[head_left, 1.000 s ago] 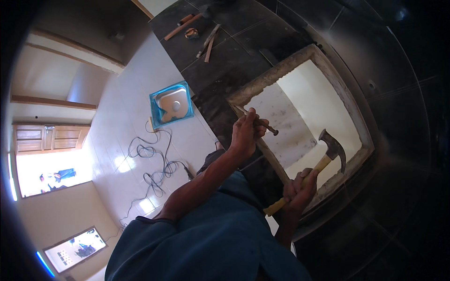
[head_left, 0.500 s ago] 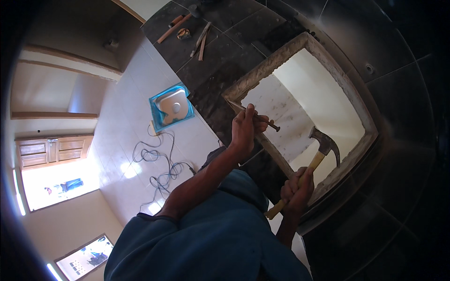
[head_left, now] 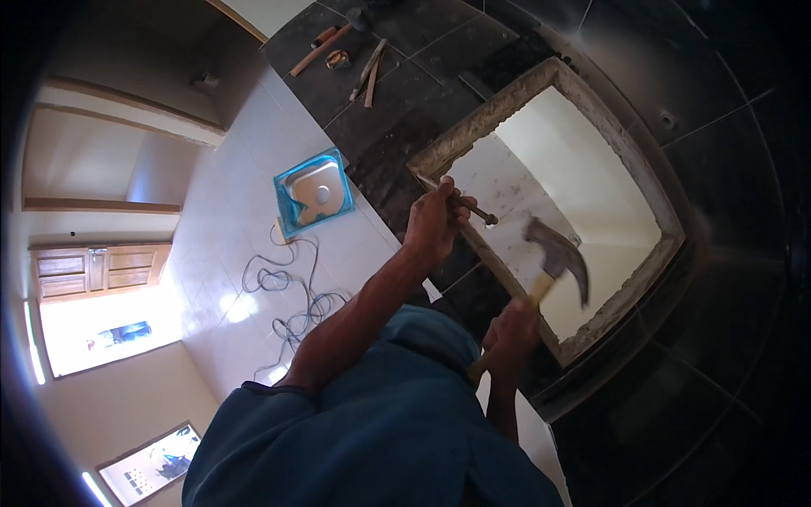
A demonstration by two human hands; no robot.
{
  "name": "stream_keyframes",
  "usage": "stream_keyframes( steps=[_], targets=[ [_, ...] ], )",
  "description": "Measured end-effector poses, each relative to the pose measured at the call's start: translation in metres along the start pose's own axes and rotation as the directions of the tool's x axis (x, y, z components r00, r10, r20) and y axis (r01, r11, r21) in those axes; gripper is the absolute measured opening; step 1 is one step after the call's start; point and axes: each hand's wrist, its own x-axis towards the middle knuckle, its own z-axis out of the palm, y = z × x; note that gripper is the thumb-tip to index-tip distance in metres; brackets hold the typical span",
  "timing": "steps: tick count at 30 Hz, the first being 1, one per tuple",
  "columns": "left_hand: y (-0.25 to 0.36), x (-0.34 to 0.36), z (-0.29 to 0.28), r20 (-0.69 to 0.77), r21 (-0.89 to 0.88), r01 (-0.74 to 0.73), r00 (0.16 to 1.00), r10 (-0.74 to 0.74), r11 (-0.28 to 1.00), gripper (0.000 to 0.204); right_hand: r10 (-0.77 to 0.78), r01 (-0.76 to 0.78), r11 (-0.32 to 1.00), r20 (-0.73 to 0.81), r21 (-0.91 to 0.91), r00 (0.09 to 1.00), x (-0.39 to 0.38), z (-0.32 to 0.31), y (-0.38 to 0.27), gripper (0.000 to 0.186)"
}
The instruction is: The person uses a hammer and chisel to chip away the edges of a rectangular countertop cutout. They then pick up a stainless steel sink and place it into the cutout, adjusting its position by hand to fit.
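My left hand (head_left: 431, 224) grips a thin metal chisel (head_left: 486, 215), its pointed tip at the rough left edge of a square cutout (head_left: 452, 148) in the black tiled counter. My right hand (head_left: 511, 334) is closed round the yellow handle of a claw hammer (head_left: 553, 252), whose blurred head is over the opening, a little right of and below the chisel's struck end. A pale surface with dark specks shows through the cutout.
Wooden sticks (head_left: 372, 76), a small round item (head_left: 337, 59) and other tools lie at the counter's back. On the white tiled floor are a steel sink in blue film (head_left: 314, 191) and a tangled cable (head_left: 279, 279). Left, a person (head_left: 127, 334) shows in a bright doorway.
My right hand and the hammer have swung leftward toward the chisel's end, the head rising slightly. My left hand has shifted slightly up and left, still holding the chisel at the edge.
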Motion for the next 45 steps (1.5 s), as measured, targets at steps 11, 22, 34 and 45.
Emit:
stream_keyframes(
  steps=[11, 22, 34, 45],
  targets=[
    [-0.011, 0.002, 0.002, 0.01, 0.044, -0.015, 1.0, 0.014, 0.999, 0.028, -0.671, 0.542, 0.516, 0.08, -0.663, 0.737, 0.013, 0.0, 0.021, 0.024],
    [-0.017, 0.005, 0.006, -0.01, 0.107, -0.064, 0.998, 0.065, 0.992, 0.036, -0.143, 0.156, 0.971, -0.08, 0.18, 0.986, 0.016, -0.011, 0.046, 0.02],
    [-0.027, 0.012, 0.01, -0.027, 0.124, -0.049, 0.998, 0.053, 0.991, 0.035, -0.085, 0.085, 0.996, -0.02, -0.03, 0.996, 0.021, -0.013, 0.068, 0.02],
    [-0.029, 0.033, -0.037, 0.452, 0.643, -0.55, 0.834, 0.315, 0.533, 0.041, -0.293, 0.258, 0.921, -0.081, -0.292, 0.953, 0.021, -0.035, 0.061, 0.021]
  ],
)
